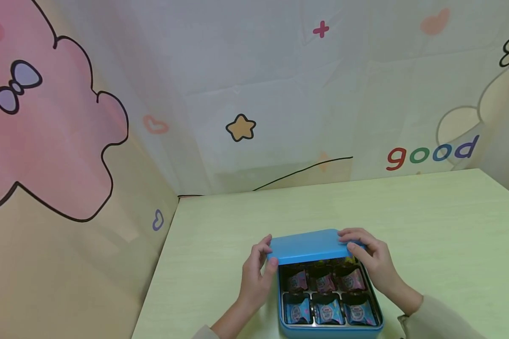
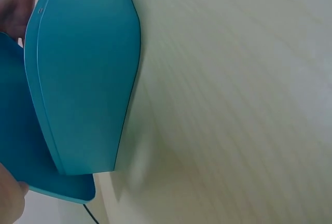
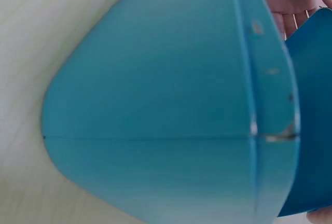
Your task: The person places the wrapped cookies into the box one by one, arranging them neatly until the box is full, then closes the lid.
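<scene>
A blue lid (image 1: 307,248) is tilted over the far part of a blue tin box (image 1: 331,333), whose near part lies uncovered. My left hand (image 1: 256,275) grips the lid's left end between thumb and fingers. At the other end, my right hand (image 1: 377,263) holds the lid's right corner, fingers on top. Inside the box, a dark divided tray has blue wrapped sweets (image 1: 328,311) in the front row and pink wrapped sweets (image 1: 324,283) behind them. Yellow ones just show under the lid. Both wrist views show the box's side wall (image 2: 88,79) close up.
The box stands on a pale green table (image 1: 212,226) near its front edge. A printed cloth (image 1: 280,94) with a star, hearts and the word "good" hangs behind the table and along its left side.
</scene>
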Action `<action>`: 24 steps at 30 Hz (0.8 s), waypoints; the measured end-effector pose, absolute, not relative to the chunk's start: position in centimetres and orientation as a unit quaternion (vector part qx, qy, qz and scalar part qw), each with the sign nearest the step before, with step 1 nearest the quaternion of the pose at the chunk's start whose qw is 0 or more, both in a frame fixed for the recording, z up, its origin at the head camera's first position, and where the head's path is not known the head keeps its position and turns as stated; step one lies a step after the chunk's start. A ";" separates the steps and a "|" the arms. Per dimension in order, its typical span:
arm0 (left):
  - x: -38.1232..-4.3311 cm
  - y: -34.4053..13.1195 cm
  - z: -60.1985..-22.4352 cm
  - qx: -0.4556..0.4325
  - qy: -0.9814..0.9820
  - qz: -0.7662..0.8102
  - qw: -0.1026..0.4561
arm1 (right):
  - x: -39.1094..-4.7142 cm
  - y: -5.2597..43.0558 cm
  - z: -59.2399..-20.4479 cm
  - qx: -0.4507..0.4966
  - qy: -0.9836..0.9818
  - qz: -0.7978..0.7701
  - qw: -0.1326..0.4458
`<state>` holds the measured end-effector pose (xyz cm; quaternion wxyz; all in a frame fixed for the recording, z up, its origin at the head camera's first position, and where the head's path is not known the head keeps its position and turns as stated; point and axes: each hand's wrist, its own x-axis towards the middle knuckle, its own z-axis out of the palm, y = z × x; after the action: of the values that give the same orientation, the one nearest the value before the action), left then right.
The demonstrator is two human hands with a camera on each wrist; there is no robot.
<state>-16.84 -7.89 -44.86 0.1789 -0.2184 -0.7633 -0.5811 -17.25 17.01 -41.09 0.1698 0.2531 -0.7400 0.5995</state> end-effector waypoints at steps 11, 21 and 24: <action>-16.7 -7.7 -45.5 -0.235 -0.771 -0.576 0.136 | -16.8 17.0 -41.9 0.237 -0.754 0.585 0.182; -16.3 -7.5 -45.6 -0.231 -0.810 -0.528 0.106 | -16.1 17.0 -42.2 0.172 -0.810 0.532 0.177; -16.3 -7.3 -45.5 -0.228 -0.813 -0.527 0.103 | -15.9 17.1 -42.3 0.149 -0.827 0.514 0.170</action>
<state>-16.28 -7.33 -45.53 0.1034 -0.2276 -0.8125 -0.5266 -15.93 17.06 -42.32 0.1697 0.1492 -0.8272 0.5145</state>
